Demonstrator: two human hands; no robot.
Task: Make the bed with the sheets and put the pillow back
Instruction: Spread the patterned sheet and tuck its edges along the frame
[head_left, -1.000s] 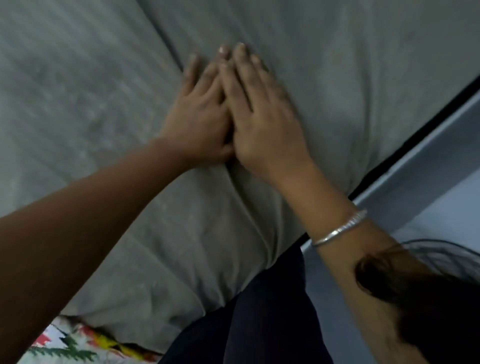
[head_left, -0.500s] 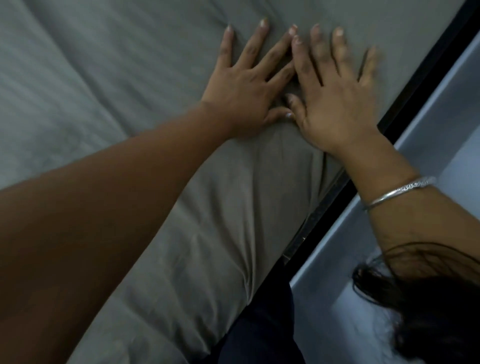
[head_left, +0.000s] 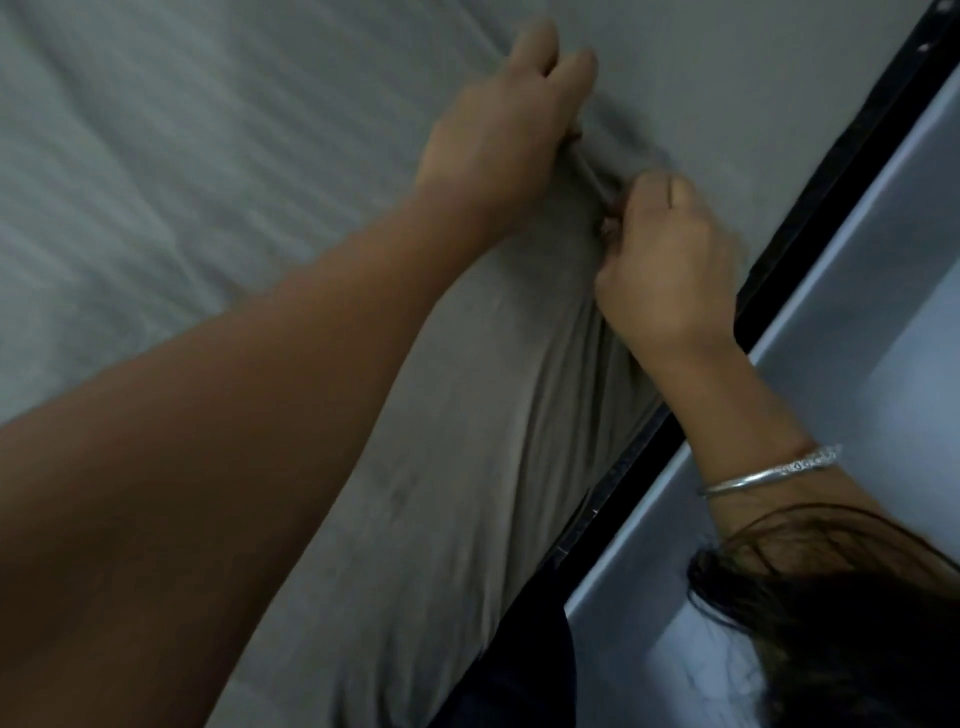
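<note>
A grey sheet (head_left: 208, 156) covers the whole bed, with soft folds on the left. My left hand (head_left: 498, 140) grips a bunched fold of the sheet near the bed's right side, fingers curled round it. Just below and to the right, my right hand (head_left: 670, 260), a silver bangle on its wrist, pinches the same fold in a closed fist. Creases run from the gathered cloth down toward me. No pillow is in view.
A black bed frame edge (head_left: 810, 234) runs diagonally along the right side of the sheet. Beyond it is a pale grey-blue wall or ledge (head_left: 857, 312). Dark hair (head_left: 831, 623) hangs at the lower right.
Both hands lay flat with spread fingers on the sheet before; now their fingers have curled and gathered a fold of it. The view has shifted toward the bed's right edge.
</note>
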